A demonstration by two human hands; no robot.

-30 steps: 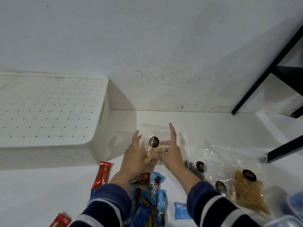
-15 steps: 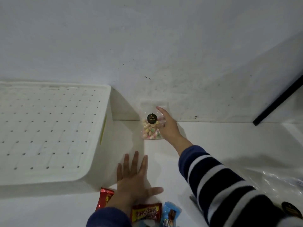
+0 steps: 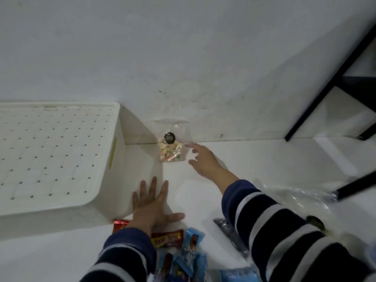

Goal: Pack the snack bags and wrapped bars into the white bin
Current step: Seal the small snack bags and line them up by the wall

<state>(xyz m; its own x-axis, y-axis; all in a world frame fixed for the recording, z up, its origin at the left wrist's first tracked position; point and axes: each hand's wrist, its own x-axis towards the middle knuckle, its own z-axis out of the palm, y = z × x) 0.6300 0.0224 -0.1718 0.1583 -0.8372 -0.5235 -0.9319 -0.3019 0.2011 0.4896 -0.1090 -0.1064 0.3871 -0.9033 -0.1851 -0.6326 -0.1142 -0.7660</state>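
A clear snack bag (image 3: 170, 142) of pastel candies with a black round sticker stands upright against the white wall, right of the white bin (image 3: 61, 157). The bin is upside down, its dotted base facing up. My right hand (image 3: 203, 159) hovers just right of the bag with fingers spread, not touching it. My left hand (image 3: 151, 202) lies flat and open on the floor beside the bin's corner. Red wrapped bars (image 3: 167, 238) and blue wrapped bars (image 3: 189, 255) lie near my left wrist.
Black metal furniture legs (image 3: 325, 78) slant across the upper right. Crinkled clear bags (image 3: 295, 202) with black stickers lie at the right, partly hidden by my striped sleeve. A dark wrapper (image 3: 232, 235) lies under my right forearm. The floor is white.
My right hand has let go of the candy bag and drawn back a little to the right; the bag stays leaning on the wall. My left hand stays flat on the floor.
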